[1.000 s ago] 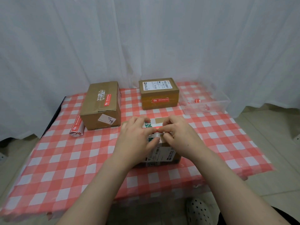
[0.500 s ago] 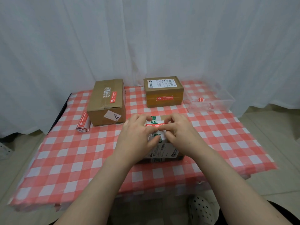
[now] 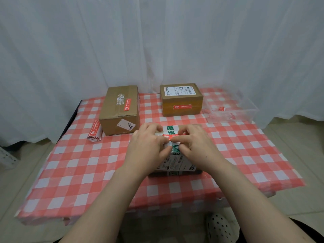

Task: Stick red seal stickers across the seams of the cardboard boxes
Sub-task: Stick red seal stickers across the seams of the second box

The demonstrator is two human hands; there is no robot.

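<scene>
A small cardboard box [image 3: 177, 163] with green-and-white tape and white labels lies in front of me on the checked tablecloth. A red seal sticker [image 3: 169, 136] lies across its top, over the tape. My left hand [image 3: 149, 148] rests on the box's left half, with its fingertips at the sticker's left end. My right hand [image 3: 194, 144] covers the right half, and its fingers pinch the sticker's right end and a bit of white backing. Most of the box top is hidden under both hands.
Two more boxes stand behind: a tall brown one [image 3: 120, 111] at the left and a flat one [image 3: 181, 99] in the middle, each bearing a red sticker. A roll of stickers [image 3: 94, 133] lies left of the tall box. A clear plastic tray [image 3: 229, 109] sits at the back right.
Both hands stay on the near box with only small finger shifts along the sticker. My head has shifted, so the table sits a little further right in view.
</scene>
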